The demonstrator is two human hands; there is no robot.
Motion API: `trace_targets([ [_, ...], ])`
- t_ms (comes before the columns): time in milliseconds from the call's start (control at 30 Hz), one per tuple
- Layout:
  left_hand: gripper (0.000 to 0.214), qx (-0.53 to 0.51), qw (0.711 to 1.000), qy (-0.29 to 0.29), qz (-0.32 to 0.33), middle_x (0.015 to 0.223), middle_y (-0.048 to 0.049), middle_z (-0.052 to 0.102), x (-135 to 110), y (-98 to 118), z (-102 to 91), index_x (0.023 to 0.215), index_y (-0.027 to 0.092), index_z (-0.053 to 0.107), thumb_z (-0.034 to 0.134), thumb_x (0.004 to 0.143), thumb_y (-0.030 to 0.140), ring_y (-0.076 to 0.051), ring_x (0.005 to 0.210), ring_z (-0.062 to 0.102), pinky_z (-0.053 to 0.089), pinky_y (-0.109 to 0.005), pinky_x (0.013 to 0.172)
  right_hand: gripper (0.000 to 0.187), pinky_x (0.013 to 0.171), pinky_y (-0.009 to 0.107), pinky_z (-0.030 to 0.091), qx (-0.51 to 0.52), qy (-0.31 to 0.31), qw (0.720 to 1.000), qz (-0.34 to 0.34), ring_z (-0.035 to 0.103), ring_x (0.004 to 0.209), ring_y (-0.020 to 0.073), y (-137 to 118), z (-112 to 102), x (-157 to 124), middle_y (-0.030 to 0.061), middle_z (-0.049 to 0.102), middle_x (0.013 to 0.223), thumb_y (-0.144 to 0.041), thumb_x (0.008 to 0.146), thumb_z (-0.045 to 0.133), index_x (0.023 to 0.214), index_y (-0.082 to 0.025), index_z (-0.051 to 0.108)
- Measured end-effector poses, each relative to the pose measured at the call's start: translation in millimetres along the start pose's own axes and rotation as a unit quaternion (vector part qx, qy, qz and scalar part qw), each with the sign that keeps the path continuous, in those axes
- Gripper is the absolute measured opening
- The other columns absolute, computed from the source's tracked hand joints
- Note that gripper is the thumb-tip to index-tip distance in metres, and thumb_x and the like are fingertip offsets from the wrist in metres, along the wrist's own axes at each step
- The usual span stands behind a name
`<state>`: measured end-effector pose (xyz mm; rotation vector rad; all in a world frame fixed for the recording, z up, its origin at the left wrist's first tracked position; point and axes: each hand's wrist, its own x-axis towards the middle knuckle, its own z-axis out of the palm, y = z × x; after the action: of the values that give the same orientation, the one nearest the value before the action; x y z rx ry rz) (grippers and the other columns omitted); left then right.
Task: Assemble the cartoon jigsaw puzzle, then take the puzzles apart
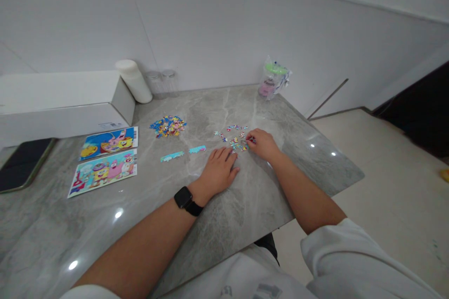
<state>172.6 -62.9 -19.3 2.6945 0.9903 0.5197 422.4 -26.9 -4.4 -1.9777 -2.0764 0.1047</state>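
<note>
My left hand [220, 168] lies flat on the grey table with its fingers stretched out, close to some loose jigsaw pieces [234, 144]. My right hand [262, 144] is closed in a pinch on a small jigsaw piece [251, 140] at the right side of those pieces. Left of my left hand are two joined strips of light-blue puzzle, a longer strip [171, 156] and a shorter strip [197, 149]. Farther back is a heap of mixed jigsaw pieces [169, 126]. Two cartoon picture cards, a blue card [108, 143] and a pale green card [103, 173], lie at the left.
A white box [59, 103] stands at the back left, with a white bottle [134, 81] leaning beside it and two clear jars [169, 83]. A phone [26, 163] lies at the left. Near the wall stands a plastic-wrapped cup [273, 79]. The table [315, 163] ends at the right.
</note>
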Motion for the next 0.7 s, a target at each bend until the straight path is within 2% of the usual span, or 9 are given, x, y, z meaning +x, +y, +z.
trace_targets([
  [167,0.043,-0.002,1.0,0.001,0.0,0.155,-0.0163,0.055,-0.5,-0.9,1.8,0.141,0.02,0.059,0.058,0.101,0.038,-0.034,0.145,0.048,0.033,-0.058,0.125,0.011,0.081,0.03,0.048,0.077,0.042,0.996,0.016,0.067,0.085,0.0185,1.1,-1.4,1.3,0.0034,0.077,0.094,-0.025,0.094,0.061,0.095,-0.023,0.072],
  [267,0.043,-0.002,1.0,-0.001,0.0,0.154,-0.0163,0.055,-0.4,-0.4,1.1,0.14,0.02,0.06,0.058,0.101,0.037,-0.035,0.144,0.048,0.033,-0.058,0.124,0.014,0.081,0.03,0.049,0.111,0.054,0.992,0.027,0.067,0.084,0.0186,4.3,-0.8,2.8,0.0041,0.076,0.094,-0.023,0.092,0.06,0.099,-0.022,0.072],
  [400,0.043,-0.001,1.0,-0.004,-0.001,0.154,-0.0167,0.055,-0.2,0.3,-0.5,0.14,0.019,0.06,0.059,0.101,0.037,-0.035,0.144,0.048,0.034,-0.057,0.124,0.024,0.085,0.032,0.05,0.106,0.058,0.992,0.03,0.067,0.089,0.0202,11.0,1.4,6.4,0.0065,0.076,0.098,-0.019,0.089,0.056,0.105,-0.021,0.074],
  [533,0.043,-0.002,1.0,-0.003,0.0,0.154,-0.0162,0.055,-0.6,0.2,-0.9,0.14,0.019,0.06,0.059,0.101,0.037,-0.034,0.144,0.048,0.034,-0.057,0.124,0.025,0.085,0.032,0.05,0.094,0.058,0.994,0.026,0.066,0.088,0.0202,18.5,3.0,9.7,0.0058,0.074,0.096,-0.018,0.089,0.054,0.102,-0.022,0.075],
  [700,0.043,0.0,1.0,-0.004,-0.002,0.155,-0.0168,0.054,-0.7,0.0,-0.3,0.14,0.018,0.06,0.059,0.102,0.038,-0.035,0.145,0.047,0.033,-0.056,0.125,0.03,0.082,0.032,0.05,0.086,0.087,0.99,0.071,0.066,0.085,0.0204,32.2,5.4,13.3,0.0064,0.074,0.096,-0.018,0.09,0.052,0.11,-0.021,0.074],
])
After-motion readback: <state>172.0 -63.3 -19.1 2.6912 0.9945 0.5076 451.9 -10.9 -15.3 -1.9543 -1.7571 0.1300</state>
